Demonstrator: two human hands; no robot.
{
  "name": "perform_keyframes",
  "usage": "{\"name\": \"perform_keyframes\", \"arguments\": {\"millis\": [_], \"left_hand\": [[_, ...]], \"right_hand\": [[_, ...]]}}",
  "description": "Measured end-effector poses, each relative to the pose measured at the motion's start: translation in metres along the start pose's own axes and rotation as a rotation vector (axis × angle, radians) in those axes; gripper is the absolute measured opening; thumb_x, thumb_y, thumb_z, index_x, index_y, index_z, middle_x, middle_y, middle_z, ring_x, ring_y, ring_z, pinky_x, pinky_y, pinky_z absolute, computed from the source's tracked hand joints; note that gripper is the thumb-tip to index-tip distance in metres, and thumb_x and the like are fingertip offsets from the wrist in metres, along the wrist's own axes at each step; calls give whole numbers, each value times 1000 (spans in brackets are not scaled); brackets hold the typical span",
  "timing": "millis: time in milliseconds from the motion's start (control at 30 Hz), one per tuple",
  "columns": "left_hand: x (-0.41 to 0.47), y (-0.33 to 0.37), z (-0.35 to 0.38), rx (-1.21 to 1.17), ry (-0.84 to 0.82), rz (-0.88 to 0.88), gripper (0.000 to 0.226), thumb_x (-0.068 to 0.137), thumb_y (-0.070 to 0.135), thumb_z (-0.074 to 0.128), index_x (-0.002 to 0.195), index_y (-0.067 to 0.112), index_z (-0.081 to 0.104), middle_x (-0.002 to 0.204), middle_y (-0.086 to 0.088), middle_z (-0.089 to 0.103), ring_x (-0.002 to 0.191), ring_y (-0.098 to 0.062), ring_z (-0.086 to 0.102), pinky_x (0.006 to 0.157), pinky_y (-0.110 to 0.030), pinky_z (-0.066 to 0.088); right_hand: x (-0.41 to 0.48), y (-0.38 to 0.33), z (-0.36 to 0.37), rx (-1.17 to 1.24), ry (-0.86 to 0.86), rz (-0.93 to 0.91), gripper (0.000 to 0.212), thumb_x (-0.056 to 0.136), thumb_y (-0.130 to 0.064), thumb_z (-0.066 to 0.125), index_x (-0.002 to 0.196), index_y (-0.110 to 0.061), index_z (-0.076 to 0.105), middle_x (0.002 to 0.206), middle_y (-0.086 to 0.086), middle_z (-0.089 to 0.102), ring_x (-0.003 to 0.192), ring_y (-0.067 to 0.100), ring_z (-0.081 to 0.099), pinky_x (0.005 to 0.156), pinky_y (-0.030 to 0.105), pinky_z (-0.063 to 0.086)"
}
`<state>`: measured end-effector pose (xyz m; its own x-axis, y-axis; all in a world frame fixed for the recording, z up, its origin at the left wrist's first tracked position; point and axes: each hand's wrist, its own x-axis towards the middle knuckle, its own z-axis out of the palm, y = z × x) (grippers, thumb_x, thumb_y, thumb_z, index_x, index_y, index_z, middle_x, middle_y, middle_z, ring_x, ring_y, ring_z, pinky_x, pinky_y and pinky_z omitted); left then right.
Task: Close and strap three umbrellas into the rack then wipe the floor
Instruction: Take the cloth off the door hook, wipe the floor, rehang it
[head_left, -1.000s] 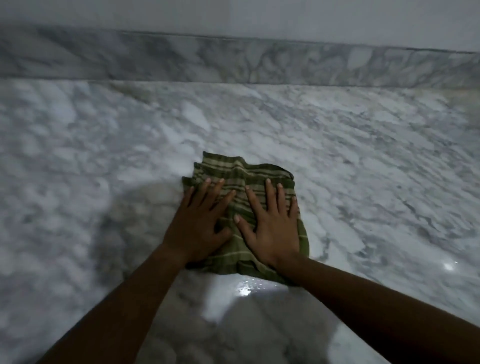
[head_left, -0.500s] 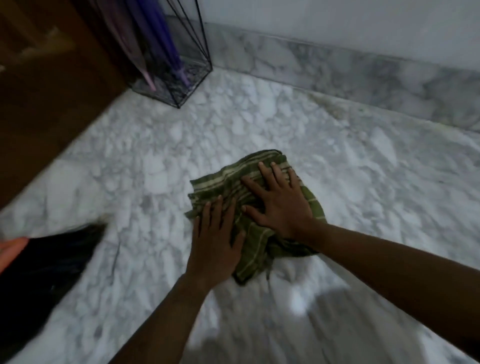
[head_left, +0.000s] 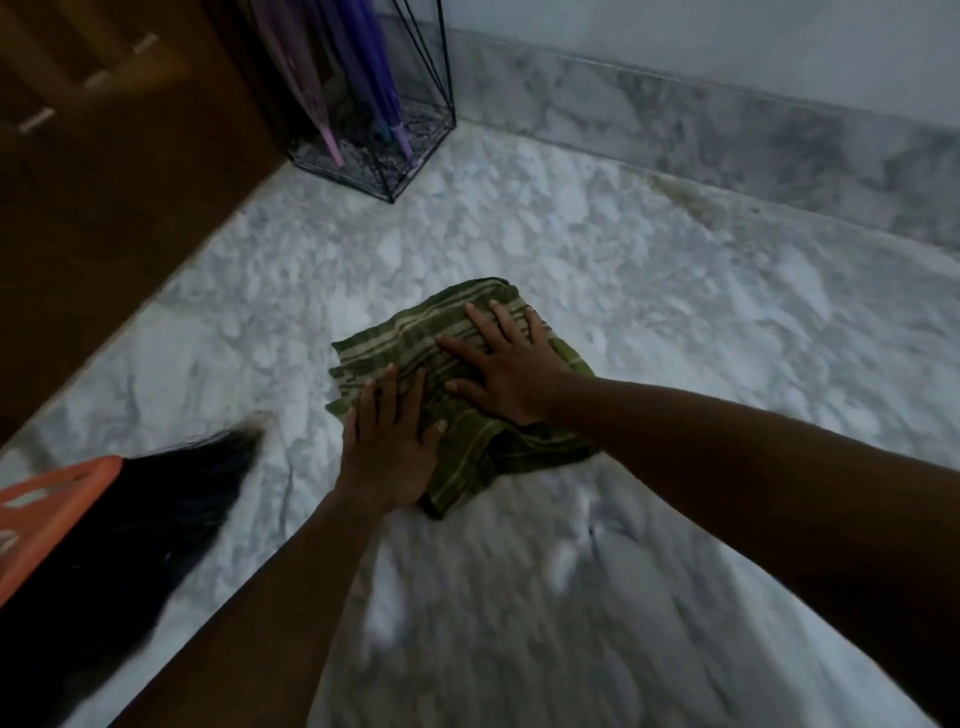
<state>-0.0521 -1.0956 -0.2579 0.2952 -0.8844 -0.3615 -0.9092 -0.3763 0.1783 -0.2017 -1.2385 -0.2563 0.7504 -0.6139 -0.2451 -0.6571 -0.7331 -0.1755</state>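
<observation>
A green striped cloth (head_left: 415, 343) lies crumpled on the white marble floor (head_left: 649, 270). My left hand (head_left: 387, 447) presses flat on its near left part, fingers straight. My right hand (head_left: 506, 364) presses flat on its far right part, fingers spread. At the far corner stands a black wire umbrella rack (head_left: 410, 140) with closed purple and pink umbrellas (head_left: 374, 88) upright inside it, tips down.
A brown wooden door or cabinet (head_left: 119, 197) runs along the left side. A marble skirting and pale wall (head_left: 727, 119) close off the back. Dark hair (head_left: 130, 530) and an orange piece (head_left: 47, 499) hang at the lower left.
The view swung left from the bare floor by the wall to show the rack and door. Both hands stayed flat on the cloth, the right one now ahead of the left.
</observation>
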Motion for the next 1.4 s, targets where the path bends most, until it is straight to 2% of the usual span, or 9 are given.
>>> {"name": "perform_keyframes", "arguments": {"millis": [200,400,633,767,867,967,1133,1267,1400], "left_hand": [[-23,-10,16,31,121,82,75,94,60,13,160,23,8,168,-13,6,153,-38,5,121,-55,10],[-91,-31,37,113,143,306,75,92,57,33,157,20,28,163,-18,23,148,-42,22,112,-62,30],[-161,14,64,135,-29,640,79,89,66,44,158,32,23,167,-11,13,153,-39,13,118,-58,20],[-135,75,70,121,-21,576,80,84,69,38,155,32,31,164,-13,25,150,-41,22,117,-60,25],[-113,122,70,91,-27,488,76,92,64,37,158,36,13,169,-8,2,154,-36,0,121,-58,9],[-100,139,71,104,5,406,74,97,59,39,159,35,6,169,-5,-4,154,-33,-5,122,-53,5],[-165,110,102,131,204,502,72,95,62,28,158,27,26,164,-15,24,149,-41,22,116,-59,24],[-277,99,136,114,153,608,75,96,60,34,159,23,20,166,-16,14,153,-39,11,118,-59,20],[-358,150,177,53,92,580,72,96,61,34,156,22,30,164,-16,22,152,-41,15,114,-62,27]], "right_hand": [[-25,-43,20,72,118,193,66,97,-71,16,158,-46,10,170,9,-2,156,36,-5,119,65,-8],[-125,-88,53,179,153,285,65,97,-71,18,158,-48,8,170,4,-2,156,30,-9,122,59,-10],[-275,-95,70,208,21,476,72,93,-78,17,158,-49,2,170,-1,-9,156,29,-12,122,58,-10],[-278,-46,61,209,22,608,74,90,-81,18,156,-53,-2,170,-2,-12,156,26,-14,123,58,-8],[-257,-5,54,235,24,677,74,91,-80,19,156,-52,-3,169,-1,-16,156,28,-16,122,60,-9],[-242,17,51,215,-30,627,77,91,-81,19,157,-49,-5,168,1,-20,154,31,-19,121,62,-10],[-296,0,70,79,25,320,74,95,-75,19,159,-43,-1,170,7,-13,155,34,-13,121,62,-7],[-390,-23,102,15,14,66,76,94,-75,26,160,-40,12,170,7,-5,156,34,-11,121,64,-2],[-480,0,126,-13,4,-77,77,93,-75,33,159,-39,20,171,0,3,157,28,-6,123,61,-2]]}}
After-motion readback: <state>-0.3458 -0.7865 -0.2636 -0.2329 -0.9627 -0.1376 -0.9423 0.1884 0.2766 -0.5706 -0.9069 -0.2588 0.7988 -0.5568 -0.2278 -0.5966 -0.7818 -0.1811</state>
